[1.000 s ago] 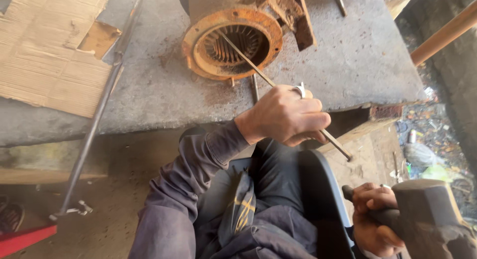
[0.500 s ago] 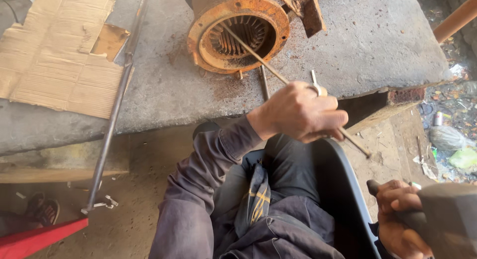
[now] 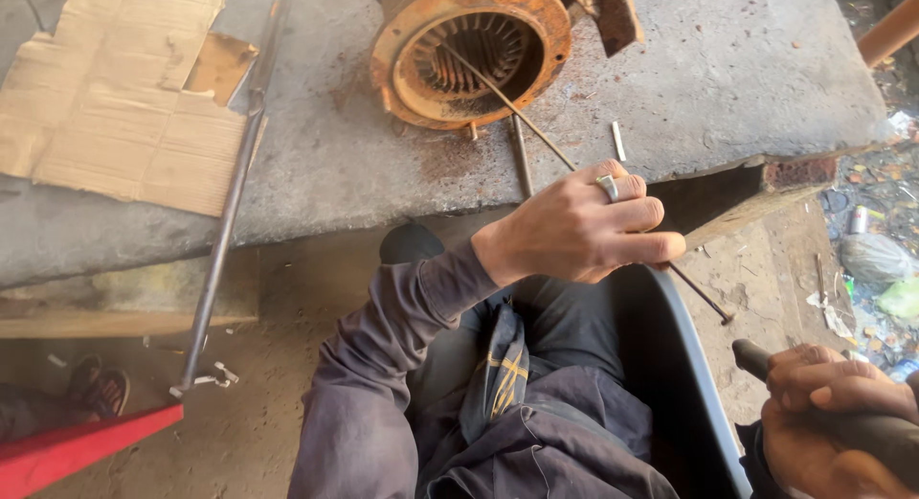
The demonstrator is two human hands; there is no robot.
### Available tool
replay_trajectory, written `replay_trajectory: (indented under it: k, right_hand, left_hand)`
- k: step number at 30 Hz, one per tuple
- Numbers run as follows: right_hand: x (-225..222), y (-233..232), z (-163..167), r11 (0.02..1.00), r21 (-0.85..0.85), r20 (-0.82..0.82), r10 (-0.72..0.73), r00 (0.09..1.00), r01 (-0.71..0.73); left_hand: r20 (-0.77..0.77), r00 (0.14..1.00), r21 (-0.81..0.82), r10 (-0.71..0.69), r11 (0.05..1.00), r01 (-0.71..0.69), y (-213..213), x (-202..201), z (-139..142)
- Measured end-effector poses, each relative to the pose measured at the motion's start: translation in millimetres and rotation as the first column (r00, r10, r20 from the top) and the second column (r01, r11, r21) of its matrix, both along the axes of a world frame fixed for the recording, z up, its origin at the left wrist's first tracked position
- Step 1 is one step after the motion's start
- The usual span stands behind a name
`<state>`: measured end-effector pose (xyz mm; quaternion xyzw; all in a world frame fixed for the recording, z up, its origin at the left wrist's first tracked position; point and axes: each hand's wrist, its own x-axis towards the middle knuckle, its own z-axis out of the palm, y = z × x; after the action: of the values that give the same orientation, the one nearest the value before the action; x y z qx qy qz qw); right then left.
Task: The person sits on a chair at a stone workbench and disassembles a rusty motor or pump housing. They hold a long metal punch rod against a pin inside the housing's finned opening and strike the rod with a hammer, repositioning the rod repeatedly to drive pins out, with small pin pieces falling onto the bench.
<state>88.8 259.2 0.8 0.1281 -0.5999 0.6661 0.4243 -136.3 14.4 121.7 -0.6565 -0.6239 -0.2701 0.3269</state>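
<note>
**Rod set in the stator, hammer held low**

Nearest the camera, at the lower right corner, the right hand (image 3: 828, 403) is closed round a dark handle (image 3: 766, 360); the head of the tool runs out of frame, so by its thick grip I judge it a hammer but cannot say for sure. It sits low beside the knees, well apart from the work.

Just above the lap, the left hand (image 3: 584, 226), with a ring on one finger, is closed round a thin steel rod (image 3: 517, 111). The rod's headed end (image 3: 725, 317) pokes out below the fist, over the grey tub (image 3: 694, 384) the person sits against. From the fist the rod slants up and left across the edge of the concrete slab (image 3: 747, 68) and into the mouth of a rusty motor stator (image 3: 469, 54) lying on its side; its tip rests among the slots inside, though exactly what it touches is too dark to tell.

The step in hand looks like lining up a drift against something within the stator. The next move, as I judge it, calls for a steady rod and a square blow on its headed end, fingers kept clear.

Farther off lie a second short rod (image 3: 520, 159), a long pipe (image 3: 230, 212) and flattened cardboard (image 3: 124, 106).
</note>
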Motion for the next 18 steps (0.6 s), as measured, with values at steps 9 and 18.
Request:
replay_trajectory:
  k: [9, 18]
  right_hand:
    - [5.9, 9.3, -17.5, 0.993, 0.114, 0.1, -0.033, 0.994, 0.021]
    - [2.9, 10.5, -24.7, 0.989, 0.062, -0.01, -0.136, 0.991, 0.137]
  left_hand:
    - [-0.016, 1.0, -0.023, -0.013, 1.0, 0.012, 9.0, -25.2, -8.0]
    - [-0.001, 0.998, 0.177, 0.067, 0.982, -0.065, 12.7, -36.6, -19.0]
